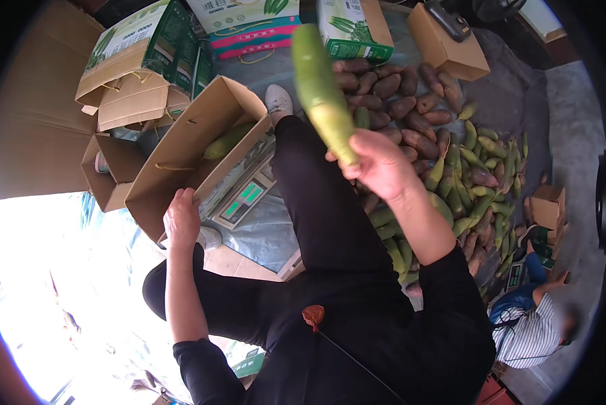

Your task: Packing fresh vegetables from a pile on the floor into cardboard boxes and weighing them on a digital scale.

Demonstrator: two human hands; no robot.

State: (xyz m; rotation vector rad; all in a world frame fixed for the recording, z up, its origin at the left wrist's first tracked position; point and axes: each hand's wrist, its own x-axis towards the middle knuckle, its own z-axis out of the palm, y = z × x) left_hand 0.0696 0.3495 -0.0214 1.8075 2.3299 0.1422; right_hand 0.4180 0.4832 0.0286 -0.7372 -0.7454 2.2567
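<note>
My right hand (384, 165) is closed round the narrow pale end of a long green radish (318, 88), which it holds up over the floor. A tall cardboard box (212, 111) stands open in front of me, tilted in the view, with another green radish (228, 142) inside. My left hand (182, 217) grips the near rim of this box, fingers curled over the edge. Beside the box, a digital scale (237, 208) shows a lit green display; the box seems to rest on it, though its underside is hidden.
A large pile of green radishes (478, 162) and reddish-brown ones (401, 108) spreads to my right. Printed cartons (137, 54) stand at the back left, and a brown box (444, 44) bears a dark case. A smaller open box (114, 169) sits at left. Another person (529, 331) works at far right.
</note>
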